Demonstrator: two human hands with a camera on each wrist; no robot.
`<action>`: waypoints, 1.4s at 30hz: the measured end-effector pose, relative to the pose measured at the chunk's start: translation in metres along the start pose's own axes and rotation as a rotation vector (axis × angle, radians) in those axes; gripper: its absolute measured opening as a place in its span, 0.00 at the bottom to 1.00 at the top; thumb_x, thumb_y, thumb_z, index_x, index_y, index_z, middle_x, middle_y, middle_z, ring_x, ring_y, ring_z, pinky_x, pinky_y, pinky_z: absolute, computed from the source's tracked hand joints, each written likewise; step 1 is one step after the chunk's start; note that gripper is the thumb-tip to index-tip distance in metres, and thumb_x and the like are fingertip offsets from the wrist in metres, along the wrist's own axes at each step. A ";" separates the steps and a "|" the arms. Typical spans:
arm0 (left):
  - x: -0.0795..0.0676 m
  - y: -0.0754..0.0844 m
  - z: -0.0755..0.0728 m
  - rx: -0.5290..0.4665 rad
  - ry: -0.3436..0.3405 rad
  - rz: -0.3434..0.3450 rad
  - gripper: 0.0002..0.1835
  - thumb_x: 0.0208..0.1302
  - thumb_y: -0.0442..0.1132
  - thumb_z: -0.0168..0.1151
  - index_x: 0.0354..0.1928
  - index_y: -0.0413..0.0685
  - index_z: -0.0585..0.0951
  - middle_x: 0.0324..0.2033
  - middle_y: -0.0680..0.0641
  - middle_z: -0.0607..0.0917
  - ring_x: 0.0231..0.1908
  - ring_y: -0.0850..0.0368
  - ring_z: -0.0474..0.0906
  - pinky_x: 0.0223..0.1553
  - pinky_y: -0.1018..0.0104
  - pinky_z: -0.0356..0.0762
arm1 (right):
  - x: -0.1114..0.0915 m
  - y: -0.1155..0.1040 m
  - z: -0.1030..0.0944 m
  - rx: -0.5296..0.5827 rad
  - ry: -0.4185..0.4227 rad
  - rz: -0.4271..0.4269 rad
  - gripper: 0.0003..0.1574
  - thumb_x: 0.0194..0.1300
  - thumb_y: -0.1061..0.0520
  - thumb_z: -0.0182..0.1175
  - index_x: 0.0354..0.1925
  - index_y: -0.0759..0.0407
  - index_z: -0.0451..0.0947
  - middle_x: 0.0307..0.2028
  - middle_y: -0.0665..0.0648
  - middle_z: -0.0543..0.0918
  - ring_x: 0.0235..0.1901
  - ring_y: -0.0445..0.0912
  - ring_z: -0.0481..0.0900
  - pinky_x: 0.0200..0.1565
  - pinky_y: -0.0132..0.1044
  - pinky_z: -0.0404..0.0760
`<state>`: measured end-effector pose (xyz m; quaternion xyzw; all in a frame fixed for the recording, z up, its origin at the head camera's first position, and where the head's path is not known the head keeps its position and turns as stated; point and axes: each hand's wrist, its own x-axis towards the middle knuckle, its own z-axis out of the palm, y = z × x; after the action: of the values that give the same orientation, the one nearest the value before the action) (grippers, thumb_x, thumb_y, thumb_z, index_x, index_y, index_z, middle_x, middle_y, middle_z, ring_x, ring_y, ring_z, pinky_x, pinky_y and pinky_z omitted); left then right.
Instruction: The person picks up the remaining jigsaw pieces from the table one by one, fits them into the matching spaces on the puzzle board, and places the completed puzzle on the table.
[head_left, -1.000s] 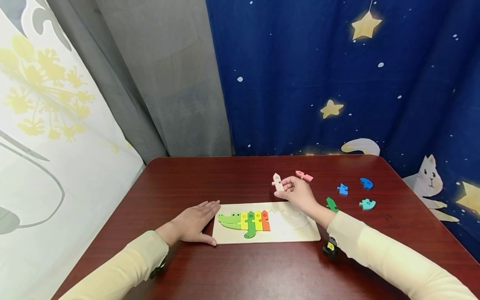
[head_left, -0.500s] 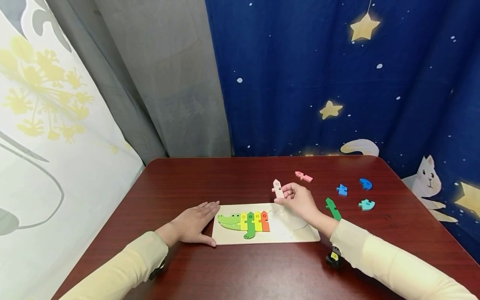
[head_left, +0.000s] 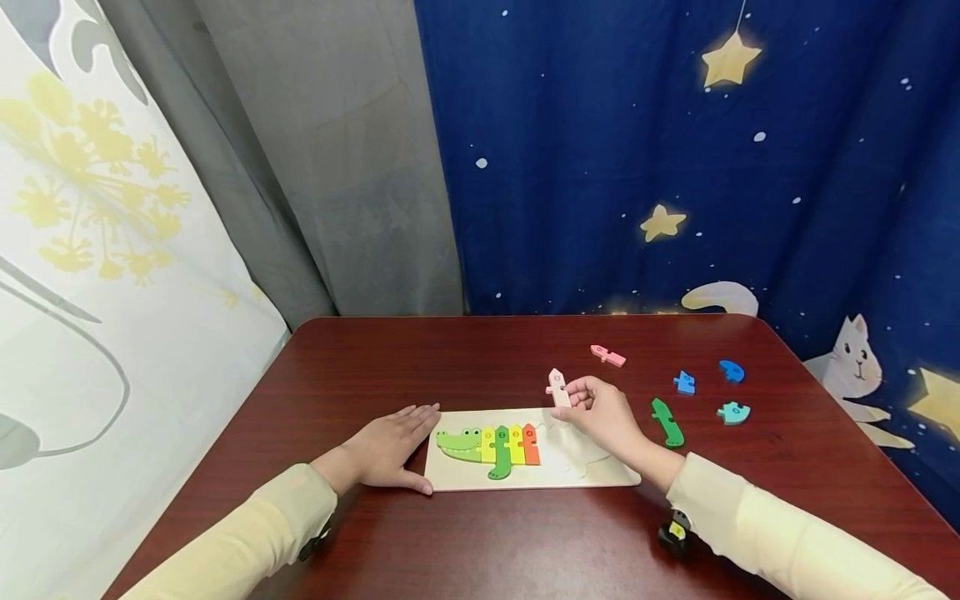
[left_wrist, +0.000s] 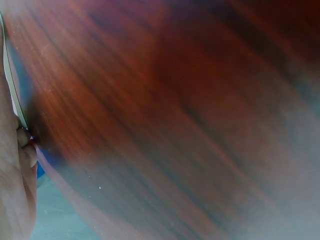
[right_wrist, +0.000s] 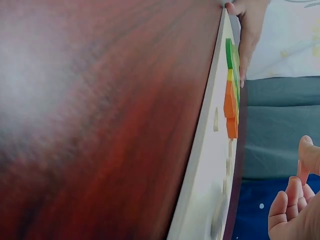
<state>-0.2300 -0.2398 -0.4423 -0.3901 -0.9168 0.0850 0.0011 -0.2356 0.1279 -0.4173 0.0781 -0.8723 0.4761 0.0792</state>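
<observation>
My left hand (head_left: 390,450) lies with fingers extended along the left end of a pale wooden puzzle board (head_left: 558,477), its thumb at the near corner. Set in the board are a light-green crocodile head (head_left: 457,444) and several body pieces, yellow, green and orange (head_left: 531,446). Between thumb and fingers, my right hand (head_left: 606,417) pinches a pale pink puzzle piece (head_left: 557,388), upright over the board's far edge. In the right wrist view the same piece (right_wrist: 302,172) shows edge-on. The left wrist view catches only part of my left hand (left_wrist: 14,185).
Beyond the right hand lies a darker pink piece (head_left: 608,356). A green leg piece (head_left: 667,423), a turquoise piece (head_left: 733,412) and two blue pieces, one angular (head_left: 684,382) and one curved (head_left: 732,371), lie at right on the dark red table (head_left: 480,542). Curtains hang behind.
My right hand has come slightly nearer with the pale pink piece, and its forearm has shifted so that the whole green leg piece now shows. The left hand has stayed in place.
</observation>
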 end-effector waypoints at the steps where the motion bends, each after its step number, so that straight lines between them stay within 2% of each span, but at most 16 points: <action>1: 0.000 0.000 0.000 0.000 0.000 0.000 0.63 0.52 0.84 0.37 0.74 0.36 0.55 0.73 0.40 0.56 0.72 0.49 0.53 0.71 0.57 0.50 | -0.001 0.000 0.000 0.005 -0.001 -0.001 0.21 0.47 0.58 0.78 0.38 0.63 0.79 0.25 0.52 0.79 0.26 0.45 0.75 0.25 0.32 0.75; 9: 0.000 0.000 0.001 0.005 0.012 0.008 0.63 0.52 0.84 0.37 0.74 0.36 0.56 0.73 0.40 0.57 0.71 0.48 0.53 0.71 0.57 0.50 | -0.011 0.003 0.005 0.018 -0.004 0.046 0.22 0.46 0.58 0.78 0.38 0.61 0.79 0.25 0.51 0.78 0.27 0.45 0.75 0.25 0.31 0.75; 34: 0.002 -0.001 0.005 0.015 0.034 0.017 0.63 0.52 0.83 0.38 0.74 0.35 0.56 0.73 0.39 0.57 0.71 0.48 0.54 0.71 0.57 0.51 | -0.033 0.008 0.018 0.065 -0.021 0.032 0.21 0.44 0.60 0.79 0.35 0.62 0.78 0.24 0.49 0.76 0.25 0.42 0.73 0.26 0.28 0.72; 42: 0.001 -0.001 0.006 0.013 0.047 0.023 0.63 0.53 0.83 0.39 0.73 0.35 0.57 0.72 0.39 0.58 0.71 0.48 0.55 0.70 0.56 0.53 | -0.038 0.007 0.022 0.083 -0.050 0.048 0.21 0.43 0.62 0.78 0.33 0.62 0.78 0.23 0.50 0.75 0.24 0.42 0.71 0.25 0.29 0.71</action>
<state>-0.2323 -0.2409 -0.4481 -0.4027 -0.9113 0.0818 0.0241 -0.2011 0.1149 -0.4431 0.0723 -0.8553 0.5113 0.0425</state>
